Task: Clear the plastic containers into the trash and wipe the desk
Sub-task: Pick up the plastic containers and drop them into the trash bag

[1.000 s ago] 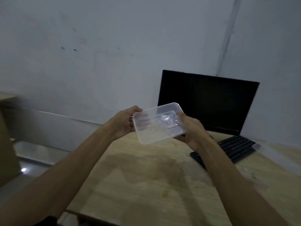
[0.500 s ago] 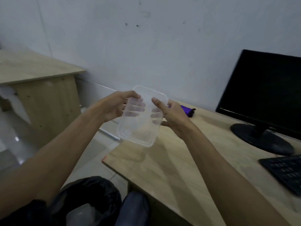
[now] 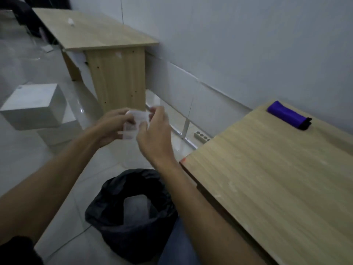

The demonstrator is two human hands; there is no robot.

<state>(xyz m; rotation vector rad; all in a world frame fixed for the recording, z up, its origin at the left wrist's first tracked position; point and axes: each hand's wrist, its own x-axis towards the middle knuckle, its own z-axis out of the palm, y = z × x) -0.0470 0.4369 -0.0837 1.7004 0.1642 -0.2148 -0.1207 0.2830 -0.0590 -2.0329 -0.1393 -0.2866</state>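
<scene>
Far left, on the tiled floor (image 3: 23, 155): 2 white boxes (image 3: 34, 106), one stacked partly on the other. Behind them, a second wooden desk (image 3: 95, 29) against the wall (image 3: 248, 44), a small white scrap on its top.

Centre: both bare forearms reach forward. Left hand (image 3: 110, 127) has its fingers curled round the left edge of a clear plastic container (image 3: 133, 123). Right hand (image 3: 154, 129) pinches the container's right edge, fingers bent. The container is held in the air between the 2 hands, tilted on edge, partly hidden by the fingers; motion blur softens its outline. It is off the desk, over the floor, above and just beyond the trash bin.

Below the hands: a trash bin lined with a black bag (image 3: 131, 213) stands on the floor, mouth open; something pale and clear lies inside, too dim to identify.

Right: the wooden desk (image 3: 277, 178), its near corner just beside the right forearm. At its far edge by the wall lies a purple object with a black end (image 3: 288, 115). A white power strip (image 3: 202, 136) lies on the floor beside the desk.
</scene>
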